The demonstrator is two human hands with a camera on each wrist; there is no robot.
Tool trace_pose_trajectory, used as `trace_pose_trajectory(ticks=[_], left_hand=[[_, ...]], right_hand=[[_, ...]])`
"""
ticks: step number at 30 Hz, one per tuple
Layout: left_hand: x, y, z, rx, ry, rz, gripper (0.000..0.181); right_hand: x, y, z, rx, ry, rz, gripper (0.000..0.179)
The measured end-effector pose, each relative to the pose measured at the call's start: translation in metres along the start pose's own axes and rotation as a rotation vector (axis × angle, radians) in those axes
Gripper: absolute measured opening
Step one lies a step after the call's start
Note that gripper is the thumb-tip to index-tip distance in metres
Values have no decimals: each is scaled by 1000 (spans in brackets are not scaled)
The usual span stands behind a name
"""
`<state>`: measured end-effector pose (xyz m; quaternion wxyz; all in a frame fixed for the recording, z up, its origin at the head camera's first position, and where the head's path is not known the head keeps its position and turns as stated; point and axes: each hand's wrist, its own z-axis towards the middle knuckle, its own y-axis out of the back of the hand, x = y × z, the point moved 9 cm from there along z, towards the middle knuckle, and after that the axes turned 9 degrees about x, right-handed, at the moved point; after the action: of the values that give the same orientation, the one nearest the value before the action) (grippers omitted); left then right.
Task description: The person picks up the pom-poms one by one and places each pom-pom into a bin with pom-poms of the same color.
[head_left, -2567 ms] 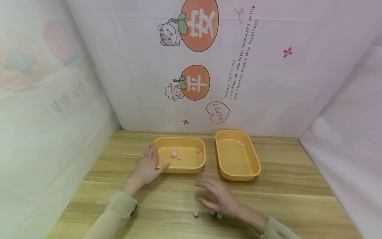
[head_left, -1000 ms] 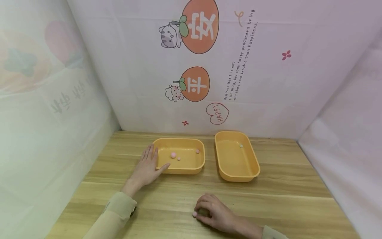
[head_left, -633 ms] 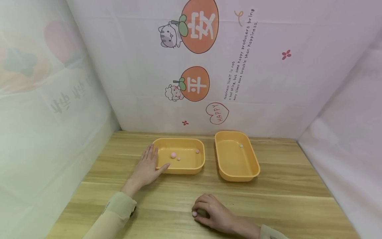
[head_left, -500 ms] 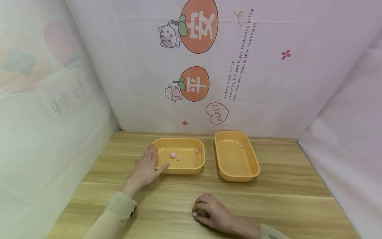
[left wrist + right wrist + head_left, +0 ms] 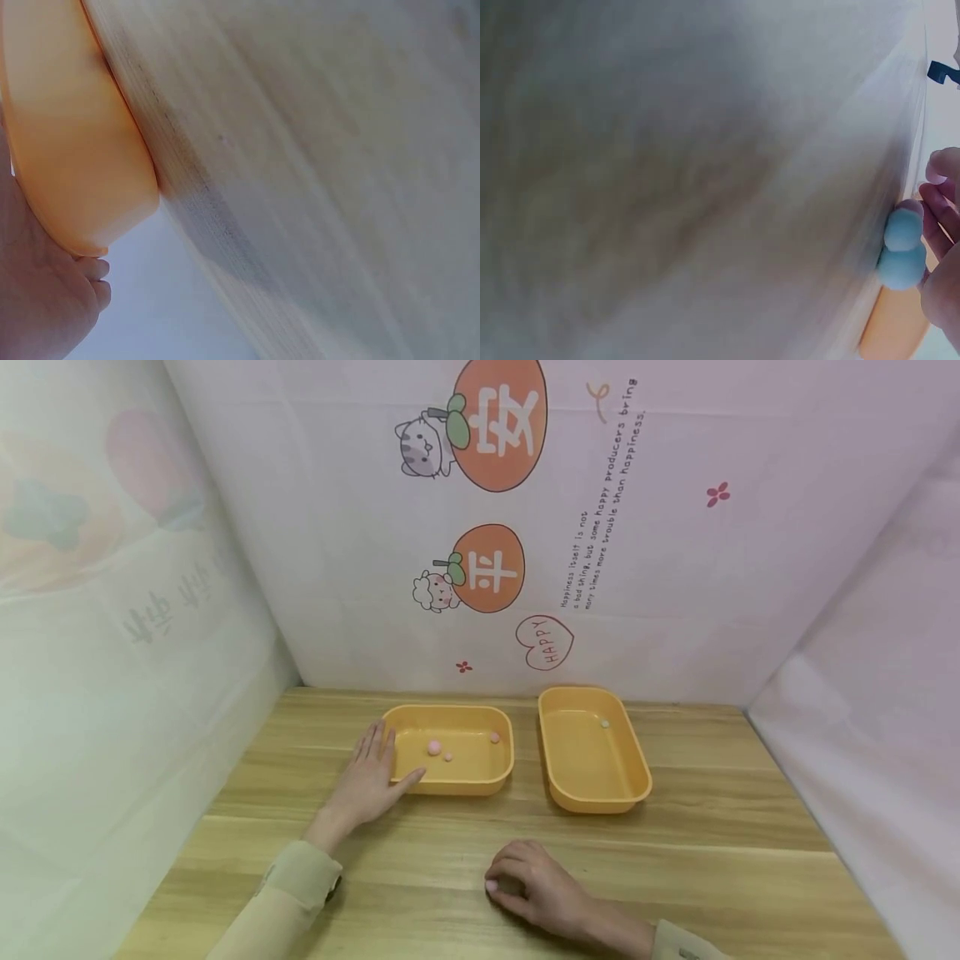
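My left hand [image 5: 365, 781] rests on the left end of a yellow tray [image 5: 457, 789], fingers straight over its rim. In the left wrist view the hand [image 5: 45, 292] lies against the tray's outer wall [image 5: 90, 150]. Between thumb and index finger, my right hand [image 5: 543, 893] pinches a small pink ball [image 5: 491, 886] close over the table. Beside that hand, the right wrist view shows two light-blue balls [image 5: 902, 266] and part of a pinkish ball [image 5: 910, 205]; the hand hides these in the head view.
In the left tray lie a larger pink ball [image 5: 434, 747] and two smaller ones. A second yellow tray [image 5: 600, 806], turned lengthwise to its right, holds a small pale green ball [image 5: 605, 724]. A printed white cloth [image 5: 645, 643] stands behind the wooden table [image 5: 420, 877].
My right hand has come down to the table from near the trays, and its thumb and index finger have closed on the pink ball. The left hand has stayed on the tray.
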<state>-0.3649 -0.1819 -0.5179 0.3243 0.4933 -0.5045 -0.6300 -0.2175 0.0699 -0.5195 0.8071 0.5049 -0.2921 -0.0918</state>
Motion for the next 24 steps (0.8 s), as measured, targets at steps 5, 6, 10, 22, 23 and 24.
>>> trace_pose_trajectory(ticks=[5,6,10,22,23,24], left_hand=[[0,0,0,6,1,5,105],[0,0,0,6,1,4,105],[0,0,-1,7,4,-1,105],[2,-2,1,19,5,2,105],[2,-3,1,21,5,2,105],[2,-2,1,19,3,2,105]], right_hand=[[-2,8,2,-14,-16,23,10],[-3,9,3,-13,-22,24,10],[-7,12,6,-3,-48,28,12],[-18,35,21,-106,37,-2,24],[-21,37,22,-122,42,-1,26],[-22,40,23,-136,49,-6,27]])
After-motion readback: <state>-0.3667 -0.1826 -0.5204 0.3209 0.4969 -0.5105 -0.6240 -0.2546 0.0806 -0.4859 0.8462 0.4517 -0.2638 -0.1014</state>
